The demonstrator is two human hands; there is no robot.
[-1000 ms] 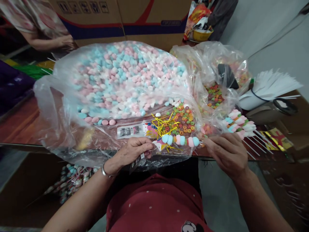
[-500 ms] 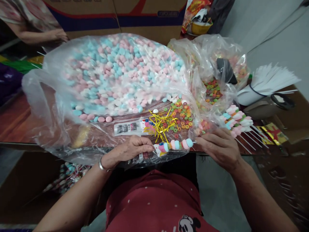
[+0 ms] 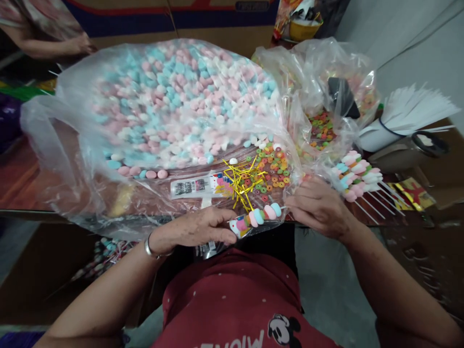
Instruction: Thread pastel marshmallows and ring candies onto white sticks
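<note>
A skewer of pink and blue marshmallows point(image 3: 264, 214) lies partly inside a small printed clear bag point(image 3: 239, 226) at the table's front edge. My left hand point(image 3: 203, 227) pinches the bag's left side between thumb and fingers. At the skewer's other end, my right hand point(image 3: 319, 205) is closed around the stick by its fingertips. Just behind are yellow twist ties point(image 3: 241, 181), a stack of printed bags point(image 3: 190, 187) and loose ring-shaped cereal point(image 3: 277, 169). Finished-looking skewers point(image 3: 357, 174) lie right of my right hand.
A large plastic bag of marshmallows point(image 3: 174, 101) covers the table's middle. Behind right are a bag of cereal rings point(image 3: 321, 128), a container of white sticks point(image 3: 380, 137) and a lidded jar point(image 3: 409, 154). Another person's hand point(image 3: 81, 44) shows at upper left.
The skewer now tilts up to the right and sits deeper in the small bag. My right hand has moved slightly left and up. The camera view has shifted a little.
</note>
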